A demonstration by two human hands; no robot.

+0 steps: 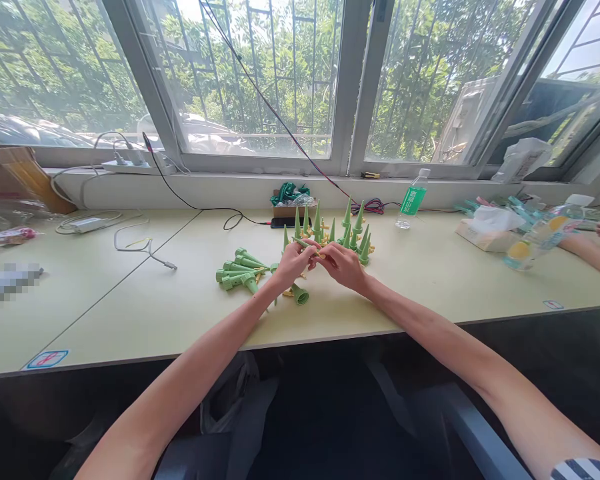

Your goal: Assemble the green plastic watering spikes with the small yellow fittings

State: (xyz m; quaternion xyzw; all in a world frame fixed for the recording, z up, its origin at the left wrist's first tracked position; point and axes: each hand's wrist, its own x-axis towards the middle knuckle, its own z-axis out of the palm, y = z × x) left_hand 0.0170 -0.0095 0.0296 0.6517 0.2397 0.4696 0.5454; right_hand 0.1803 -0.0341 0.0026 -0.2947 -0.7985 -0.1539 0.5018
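My left hand [291,263] is closed around a green plastic watering spike [302,243], whose tip shows above the fingers. Close against it, the fingertips of my right hand [345,267] pinch a small yellow piece [321,255] at the spike; its exact shape is hidden by the fingers. Behind both hands, several green spikes with yellow valves [317,223] stand upright on their wide ends. To the left lies a pile of more green spikes [240,268]. One loose spike [301,295] lies below my hands, its hollow threaded end towards me.
A small box of green material [293,210] and a dark phone [285,223] sit behind the spikes. Farther right are a water bottle [412,200], a tissue box [487,233] and another person's arm [593,257]. A cable [150,252] lies at left.
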